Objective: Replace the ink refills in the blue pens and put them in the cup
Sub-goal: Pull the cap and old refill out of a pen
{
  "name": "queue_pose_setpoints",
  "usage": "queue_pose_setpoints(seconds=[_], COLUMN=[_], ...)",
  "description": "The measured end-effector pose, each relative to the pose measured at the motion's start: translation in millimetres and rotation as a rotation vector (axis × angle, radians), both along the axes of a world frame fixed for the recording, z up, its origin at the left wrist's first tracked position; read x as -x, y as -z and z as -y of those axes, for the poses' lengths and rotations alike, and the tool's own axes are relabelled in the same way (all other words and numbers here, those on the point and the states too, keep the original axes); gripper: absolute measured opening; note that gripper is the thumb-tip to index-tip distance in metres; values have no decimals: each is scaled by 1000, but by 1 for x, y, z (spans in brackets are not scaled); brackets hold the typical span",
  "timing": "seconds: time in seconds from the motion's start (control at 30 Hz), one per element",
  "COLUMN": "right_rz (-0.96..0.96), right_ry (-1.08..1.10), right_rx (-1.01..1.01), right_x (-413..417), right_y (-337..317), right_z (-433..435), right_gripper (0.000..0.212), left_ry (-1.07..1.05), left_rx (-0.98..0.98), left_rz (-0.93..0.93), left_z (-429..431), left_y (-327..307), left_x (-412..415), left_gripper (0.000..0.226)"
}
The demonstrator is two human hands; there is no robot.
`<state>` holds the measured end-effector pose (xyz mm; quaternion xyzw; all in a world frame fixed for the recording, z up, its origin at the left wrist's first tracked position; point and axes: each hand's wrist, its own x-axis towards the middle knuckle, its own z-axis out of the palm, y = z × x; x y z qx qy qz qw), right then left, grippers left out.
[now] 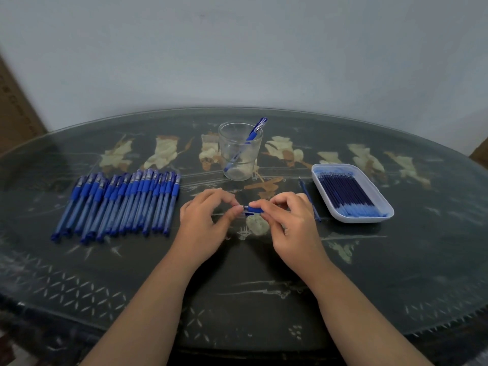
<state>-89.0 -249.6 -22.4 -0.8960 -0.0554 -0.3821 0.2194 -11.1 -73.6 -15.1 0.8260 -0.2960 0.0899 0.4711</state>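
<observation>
Within right hand (287,220), half-hidden pen (254,209)

head-worn view, angled down, table (396,273) close

- One cup (240,151), twelve o'clock, holding one pen (247,142).
- One held pen (252,209), centre.
- Roughly twenty pens (118,204), nine o'clock, overlapping.
- One tray (355,220), three o'clock; one loose refill (309,199).

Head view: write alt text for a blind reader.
The left hand and right hand pinch a blue plastic pen over a dark painted table. A clear glass cup behind holds another pen; more pens lie left, a white refill tray right.
</observation>
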Motion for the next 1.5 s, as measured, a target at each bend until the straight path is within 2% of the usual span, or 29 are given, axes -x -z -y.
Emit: queue_pose_setpoints(seconds=[0.13,0.27,0.37,0.5,0.63,0.73,0.8,0.93,1.1,1.37,1.43,1.5], right_rz=[-4,-3,-2,-13,-16,-16,-18,-15,-25,-23,-21,-15], right_ry=[6,0,0,8,7,5,7,9,8,24,29,31], right_rx=[-5,6,4,1,13,19,22,22,19,10,5,-2], right_x=[0,0,0,0,0,1,1,1,1,1,1,1], right_y=[0,-1,0,0,-1,-1,-1,-1,-2,-2,-1,0], right_z=[0,0,0,0,0,0,0,0,0,0,0,1], right_gripper=[38,37,37,40,39,36,35,34,34,35,36,35], left_ry=[-7,-8,-32,-7,-14,-25,-22,-3,-45,-51,-64,-87], left_rx=[7,14,-27,7,32,21,10,65,60,217,236,160], left_rz=[-33,-7,-29,-69,-21,-24,-48,-129,-183,-286,-267,-182], left_z=[0,-1,-2,-1,-2,-2,-1,-2,-3,-9,-10,-12], left_y=[-2,-3,-5,-10,-10,-12,-14,-16,-19,-17,-18,-18], left_x=[1,2,3,7,8,8,9,12,12,7,8,8], left_gripper=[38,24,42,52,23,15,18,37,14,12,11,13])
